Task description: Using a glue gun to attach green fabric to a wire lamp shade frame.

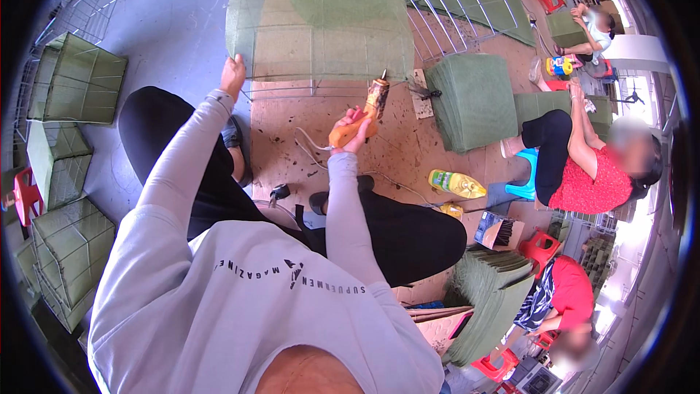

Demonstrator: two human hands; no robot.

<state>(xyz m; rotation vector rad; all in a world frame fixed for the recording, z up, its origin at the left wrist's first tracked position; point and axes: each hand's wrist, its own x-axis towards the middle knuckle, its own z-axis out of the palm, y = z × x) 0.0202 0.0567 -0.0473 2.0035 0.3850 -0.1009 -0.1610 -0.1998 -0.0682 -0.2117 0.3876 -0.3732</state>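
Observation:
An orange hot glue gun (378,96) with a stained barrel is gripped in my right hand (353,130). Its dark nozzle points away from me, at the near right corner of a green mesh sheet (321,22). That sheet lies over a wire frame (284,89), whose near wires show below the mesh edge. At the near left corner, my left hand (233,76) is closed on the edge of the mesh; whether it also grips the wire is hidden. A pale cord (310,138) trails from the glue gun's handle.
Right of the frame rises a stack of green mesh sheets (470,98). A yellow bottle (457,183) lies nearer me. Mesh-covered wire boxes (76,80) stand at left, a bare wire frame (463,14) at far right. Seated co-workers, one in red (594,175), work along the right.

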